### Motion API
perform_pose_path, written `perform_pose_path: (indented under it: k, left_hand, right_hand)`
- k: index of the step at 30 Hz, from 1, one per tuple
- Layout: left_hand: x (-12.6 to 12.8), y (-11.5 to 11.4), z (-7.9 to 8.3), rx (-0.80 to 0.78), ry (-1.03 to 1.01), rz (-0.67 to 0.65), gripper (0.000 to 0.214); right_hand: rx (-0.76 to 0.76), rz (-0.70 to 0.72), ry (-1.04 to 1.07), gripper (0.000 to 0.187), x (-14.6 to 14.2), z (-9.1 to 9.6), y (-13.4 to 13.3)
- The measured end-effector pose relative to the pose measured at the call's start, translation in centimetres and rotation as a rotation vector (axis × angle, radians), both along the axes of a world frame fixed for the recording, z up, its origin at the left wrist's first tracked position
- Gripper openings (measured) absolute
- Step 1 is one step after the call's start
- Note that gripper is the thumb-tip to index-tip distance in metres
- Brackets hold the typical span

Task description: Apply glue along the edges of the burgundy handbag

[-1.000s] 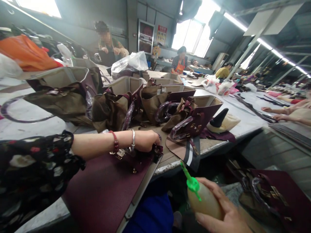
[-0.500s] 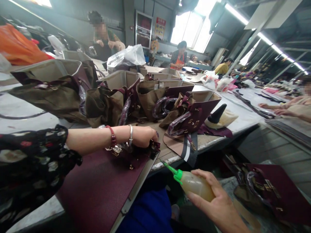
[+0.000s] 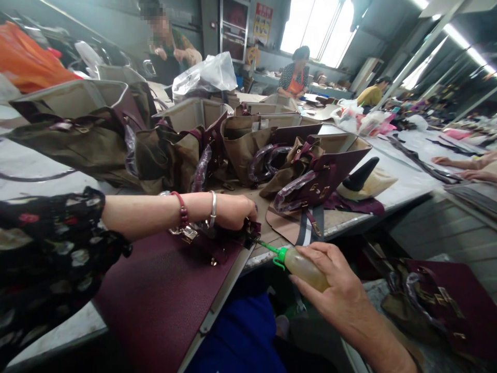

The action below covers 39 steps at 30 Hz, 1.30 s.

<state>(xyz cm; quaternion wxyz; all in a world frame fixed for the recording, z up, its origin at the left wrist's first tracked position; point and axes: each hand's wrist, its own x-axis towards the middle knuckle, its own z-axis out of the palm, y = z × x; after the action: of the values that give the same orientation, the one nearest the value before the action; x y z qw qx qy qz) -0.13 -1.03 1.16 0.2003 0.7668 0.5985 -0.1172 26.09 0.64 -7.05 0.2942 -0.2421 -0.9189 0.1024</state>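
A maroon bag (image 3: 166, 295) lies flat on the worktable (image 3: 349, 220) in front of me. My left hand (image 3: 233, 211) is closed, pinching the bag's top edge near its corner. My right hand (image 3: 334, 290) is wrapped round a squeeze bottle (image 3: 303, 267) of yellowish liquid with a green nozzle. The nozzle tip touches the bag's corner, just below my left fingers. A red bead bracelet and a silver bangle sit on my left wrist.
Several open maroon and olive bags (image 3: 248, 150) stand in rows across the table. A cream shape with a black cone (image 3: 365, 181) lies at the right. Another maroon bag (image 3: 438, 305) sits low at the right. Other people work at the far tables, and someone's arms (image 3: 466, 168) rest at the right edge.
My right hand has risen from below the table and swung left, bringing the bottle's nozzle up to the bag's corner. My left hand has kept its grip.
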Motion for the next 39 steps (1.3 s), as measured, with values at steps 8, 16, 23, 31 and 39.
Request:
perform_pose_path:
  k: [8, 16, 23, 31, 39]
  left_hand:
    - [0.1, 0.1, 0.1, -0.048, -0.004, 0.026, 0.037]
    - [0.1, 0.5, -0.2, -0.035, 0.012, -0.003, 0.036]
    - [0.4, 0.4, 0.0, -0.052, 0.012, 0.006, 0.038]
    - [0.5, 0.3, 0.1, -0.059, 0.033, 0.008, 0.039]
    - [0.7, 0.4, 0.1, -0.054, 0.03, 0.006, 0.041]
  right_hand:
    - [0.117, 0.063, -0.01, 0.027, -0.8, 1.0, -0.1]
    - [0.16, 0.108, -0.019, 0.028, -1.1, 0.5, -0.4]
    - [0.225, 0.104, 0.015, 0.025, -0.9, 0.6, 0.0]
    - [0.037, 0.213, -0.082, 0.026, -0.5, 0.7, -1.4]
    - [0.063, 0.221, -0.066, 0.028, -0.2, 0.2, -1.3]
